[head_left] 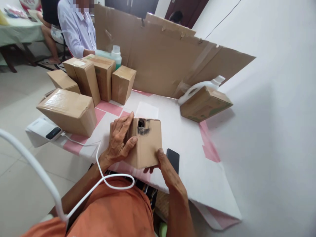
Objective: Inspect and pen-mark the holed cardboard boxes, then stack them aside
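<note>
Between my hands is a small cardboard box [149, 144] with a dark hole and black smudges near its far edge. My left hand [120, 138] lies along its left side, thumb on the near face and fingers stretched toward the far edge. At the lower right corner my right hand [165, 164] grips the box, thumb on the face and fingers underneath. A dark phone [173, 159] lies on the table just right of the box. A white cable [118, 187] loops over my left forearm.
Several cardboard boxes [71, 105] stand at the left, with a white power bank [44, 131] beside them. A tall cardboard panel [153, 56] runs along the back. At the right, a box [206, 104] leans by a white jug [195, 90]. A person in a light shirt [76, 29] sits beyond.
</note>
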A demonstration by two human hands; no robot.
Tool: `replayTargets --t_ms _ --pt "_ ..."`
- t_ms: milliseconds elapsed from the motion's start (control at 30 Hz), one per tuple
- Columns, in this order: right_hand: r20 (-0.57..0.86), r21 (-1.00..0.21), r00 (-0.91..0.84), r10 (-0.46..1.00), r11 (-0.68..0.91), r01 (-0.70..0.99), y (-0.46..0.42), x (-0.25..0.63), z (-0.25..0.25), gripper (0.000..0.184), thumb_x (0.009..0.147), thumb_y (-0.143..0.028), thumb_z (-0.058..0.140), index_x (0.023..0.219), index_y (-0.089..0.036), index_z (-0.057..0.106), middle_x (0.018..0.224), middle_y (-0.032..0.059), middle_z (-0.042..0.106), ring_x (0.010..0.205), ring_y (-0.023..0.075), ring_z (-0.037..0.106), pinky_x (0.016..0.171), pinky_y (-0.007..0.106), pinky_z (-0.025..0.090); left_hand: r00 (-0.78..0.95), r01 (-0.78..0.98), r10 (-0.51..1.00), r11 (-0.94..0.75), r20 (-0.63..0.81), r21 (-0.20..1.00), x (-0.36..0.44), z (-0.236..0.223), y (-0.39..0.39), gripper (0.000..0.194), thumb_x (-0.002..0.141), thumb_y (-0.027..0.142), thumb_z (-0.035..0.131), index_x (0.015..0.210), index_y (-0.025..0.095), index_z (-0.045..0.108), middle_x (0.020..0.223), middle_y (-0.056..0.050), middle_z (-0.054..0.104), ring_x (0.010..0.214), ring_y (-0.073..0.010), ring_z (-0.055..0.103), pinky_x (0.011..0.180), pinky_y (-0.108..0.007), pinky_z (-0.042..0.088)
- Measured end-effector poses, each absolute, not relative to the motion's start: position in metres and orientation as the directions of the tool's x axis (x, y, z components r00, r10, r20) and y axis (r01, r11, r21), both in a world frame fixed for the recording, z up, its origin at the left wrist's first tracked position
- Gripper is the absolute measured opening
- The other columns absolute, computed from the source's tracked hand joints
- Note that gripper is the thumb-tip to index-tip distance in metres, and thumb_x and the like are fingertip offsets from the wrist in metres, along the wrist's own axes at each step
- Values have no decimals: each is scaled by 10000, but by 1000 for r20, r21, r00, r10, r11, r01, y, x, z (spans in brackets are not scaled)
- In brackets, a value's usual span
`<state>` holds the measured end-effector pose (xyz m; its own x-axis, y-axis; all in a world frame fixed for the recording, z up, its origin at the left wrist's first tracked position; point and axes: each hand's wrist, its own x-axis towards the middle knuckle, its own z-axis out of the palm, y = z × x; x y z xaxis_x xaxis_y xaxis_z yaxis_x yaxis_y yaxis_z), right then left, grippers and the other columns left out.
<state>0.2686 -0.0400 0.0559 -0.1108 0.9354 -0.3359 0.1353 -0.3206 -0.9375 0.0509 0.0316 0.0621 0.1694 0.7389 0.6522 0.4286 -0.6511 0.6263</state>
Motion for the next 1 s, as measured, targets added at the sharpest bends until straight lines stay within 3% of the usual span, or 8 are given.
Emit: replayTargets --t_ms 167,267,367,467,533,633,733,1000 --pt "-420 -878 -69 905 -386 282 -62 274 77 863 972 -882 315 692 -178 728 679 111 732 626 219 651 643 339 518 236 347 828 -561 509 752 54 71 20 726 1020 691 459 1599 253 475 1533 -134 590 1415 -350 515 1213 -510 328" --pt "-414 -861 -111 904 -349 369 -76 274 91 739 953 -844 472 712 -186 708 755 90 738 714 232 648 671 340 526 293 224 852 -503 435 835 48 77 15 733 937 696 589 1521 258 521 1488 -122 602 1381 -358 533 1196 -508 370" --pt "-383 -858 -175 907 -279 432 -82 278 111 647 929 -799 577 847 -179 745 816 71 743 731 225 653 665 330 538 353 74 856 -428 378 901 41 82 9 675 885 572 685 1467 267 530 1446 -112 600 1318 -351 575 1157 -499 432" --pt "-228 -844 80 970 -238 480 -73 284 127 722 896 -826 585 1172 -180 755 947 100 777 783 251 695 646 346 568 385 -15 842 -404 378 914 37 83 2 637 858 465 687 1445 271 537 1432 -106 595 1280 -345 596 1155 -514 446" --pt "-35 -846 222 974 -147 513 -63 282 134 789 866 -824 629 1355 -210 702 1199 143 773 1007 304 727 749 396 614 378 -44 830 -426 410 904 36 82 -3 636 843 437 687 1439 267 544 1424 -106 590 1307 -349 580 1174 -523 437" --pt "154 -832 94 984 77 550 -48 262 136 557 907 -656 723 1333 -298 748 1429 107 701 1337 322 629 1075 495 554 350 -54 822 -461 450 885 33 82 -10 621 844 411 693 1432 262 559 1434 -104 588 1408 -357 520 1226 -530 400" --pt "187 -853 -41 982 183 489 -41 234 132 288 988 -451 700 1223 -320 803 1311 74 761 1262 279 682 1141 494 515 291 -27 875 -398 388 917 26 85 -16 550 890 373 677 1421 264 583 1441 -104 612 1422 -341 536 1224 -517 433" --pt "285 -775 -9 958 236 586 -51 203 136 237 962 -315 708 1181 -279 792 1155 72 788 1099 278 727 1002 454 586 133 125 951 -296 280 947 19 102 -32 369 967 309 705 1332 256 685 1439 -96 693 1445 -317 593 1261 -494 456"
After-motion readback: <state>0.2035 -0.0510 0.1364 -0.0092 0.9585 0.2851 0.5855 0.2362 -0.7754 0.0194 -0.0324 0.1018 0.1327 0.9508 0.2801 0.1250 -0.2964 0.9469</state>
